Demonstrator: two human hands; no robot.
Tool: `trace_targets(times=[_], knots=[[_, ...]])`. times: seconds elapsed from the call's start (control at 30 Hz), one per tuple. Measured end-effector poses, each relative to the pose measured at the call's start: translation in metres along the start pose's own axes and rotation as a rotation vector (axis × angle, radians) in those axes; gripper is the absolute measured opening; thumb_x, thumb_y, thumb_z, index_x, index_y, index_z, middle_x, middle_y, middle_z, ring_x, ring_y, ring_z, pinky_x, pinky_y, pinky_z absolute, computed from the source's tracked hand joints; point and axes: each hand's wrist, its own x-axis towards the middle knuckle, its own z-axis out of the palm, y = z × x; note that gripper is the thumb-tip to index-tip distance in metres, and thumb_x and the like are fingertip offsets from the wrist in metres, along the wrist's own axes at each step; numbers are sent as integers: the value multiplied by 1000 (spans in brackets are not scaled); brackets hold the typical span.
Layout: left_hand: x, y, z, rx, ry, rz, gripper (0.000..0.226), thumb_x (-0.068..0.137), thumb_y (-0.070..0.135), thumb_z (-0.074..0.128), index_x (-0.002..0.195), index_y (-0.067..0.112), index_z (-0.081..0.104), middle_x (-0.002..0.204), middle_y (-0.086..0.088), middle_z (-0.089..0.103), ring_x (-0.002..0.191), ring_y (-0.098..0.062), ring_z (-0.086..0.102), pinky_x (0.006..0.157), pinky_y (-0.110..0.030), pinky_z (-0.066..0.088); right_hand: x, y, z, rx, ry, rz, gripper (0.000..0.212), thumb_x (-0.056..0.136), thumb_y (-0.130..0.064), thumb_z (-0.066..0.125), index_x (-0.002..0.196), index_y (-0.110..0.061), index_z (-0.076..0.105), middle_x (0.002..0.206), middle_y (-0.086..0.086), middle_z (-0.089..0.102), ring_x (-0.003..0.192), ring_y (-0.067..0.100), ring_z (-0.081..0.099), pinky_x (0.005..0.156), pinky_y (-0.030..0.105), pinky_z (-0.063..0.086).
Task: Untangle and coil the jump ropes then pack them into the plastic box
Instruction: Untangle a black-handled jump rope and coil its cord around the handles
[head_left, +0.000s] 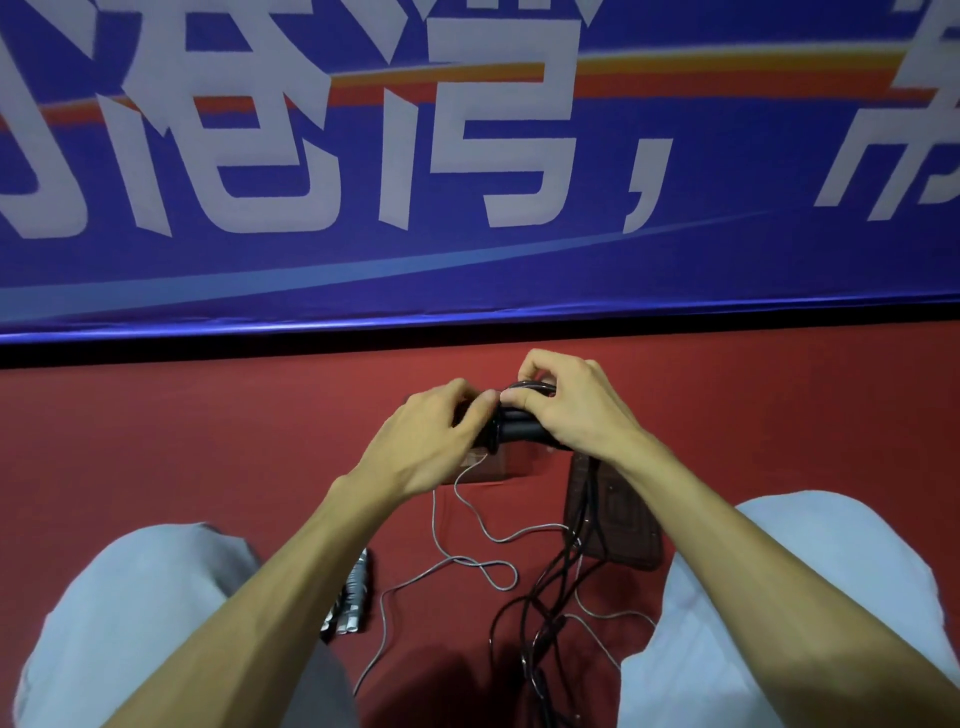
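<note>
Both hands meet above the red floor. My left hand (434, 431) grips the left end of a pair of black jump-rope handles (514, 427). My right hand (571, 402) holds the same handles and pinches loops of black rope on top of them. The black rope (550, 587) hangs down in a tangle between my knees. A thin grey rope (467, 551) lies in loose curves on the floor, and its grey handles (353, 592) lie by my left knee. A clear plastic box (493, 465) sits on the floor, mostly hidden under my hands.
A dark patterned lid or mat (618, 514) lies on the floor under my right forearm. A blue banner with large white characters (467, 156) covers the wall ahead. My knees in light trousers (130, 613) flank the ropes.
</note>
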Motion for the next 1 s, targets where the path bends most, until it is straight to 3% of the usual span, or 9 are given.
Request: trace_targets(times=[0.1, 0.3, 0.4, 0.5, 0.57, 0.67, 0.77, 0.87, 1.0], knots=[[-3, -1, 5, -9, -73, 44, 62, 72, 74, 58, 111, 26, 58, 100, 8, 62, 93, -11, 58, 81, -32, 48, -2, 0, -2, -16, -2, 0, 27, 79, -46, 70, 76, -24, 55, 70, -5, 64, 68, 18, 58, 67, 36, 50], [-3, -9, 2, 68, -75, 124, 41, 73, 38, 77, 107, 26, 57, 94, 6, 57, 85, -13, 55, 74, -29, 46, 0, 3, -15, -19, -133, 21, 39, 74, -53, 74, 65, -18, 58, 53, -8, 55, 50, 4, 47, 55, 26, 40], [-3, -10, -12, 7, -190, 131, 36, 76, 24, 75, 107, 24, 57, 95, 4, 62, 82, -14, 57, 69, -24, 43, 3, 11, -29, -57, -305, 46, 51, 70, -57, 75, 61, -10, 58, 53, -4, 49, 49, 7, 40, 53, 26, 33], [-6, -7, -21, -180, -274, 115, 36, 73, 30, 70, 107, 35, 59, 91, 2, 68, 81, -21, 62, 72, -35, 49, 6, 17, -33, 29, -382, 25, 48, 74, -52, 73, 67, -6, 60, 60, 0, 48, 59, 10, 41, 61, 29, 32], [-7, -4, -25, -312, -330, 106, 42, 69, 33, 63, 110, 43, 59, 87, 3, 67, 74, -24, 58, 70, -35, 49, 6, 14, -36, 194, -412, 44, 43, 77, -47, 72, 73, -6, 64, 63, 0, 51, 63, 11, 44, 64, 28, 33], [-6, -1, -32, -520, -385, 61, 51, 77, 14, 63, 123, 36, 58, 82, 5, 64, 68, -16, 53, 61, -30, 43, 4, 8, -42, 583, -505, 159, 25, 77, -32, 68, 75, -7, 67, 63, -2, 59, 59, 8, 54, 59, 18, 44], [-7, 6, -39, -723, -363, -4, 54, 76, 9, 58, 128, 26, 56, 91, -1, 65, 66, -15, 60, 54, -19, 45, 4, 10, -40, 849, -577, 233, 10, 83, -12, 60, 82, -8, 70, 74, 6, 66, 66, 15, 64, 63, 25, 56], [-6, 9, -42, -900, -276, -100, 55, 71, 10, 53, 123, 28, 58, 103, -3, 63, 77, -23, 68, 50, -19, 46, 4, 9, -32, 937, -582, 300, 15, 83, -4, 63, 75, -14, 71, 71, 3, 61, 60, 10, 59, 58, 24, 51], [-2, 8, -42, -957, -182, -171, 49, 86, 2, 53, 128, 28, 53, 93, -16, 66, 55, -19, 54, 47, -21, 43, 3, 2, -21, 868, -643, 294, 14, 95, -11, 53, 83, -9, 60, 70, 4, 56, 60, 12, 54, 56, 24, 51]])
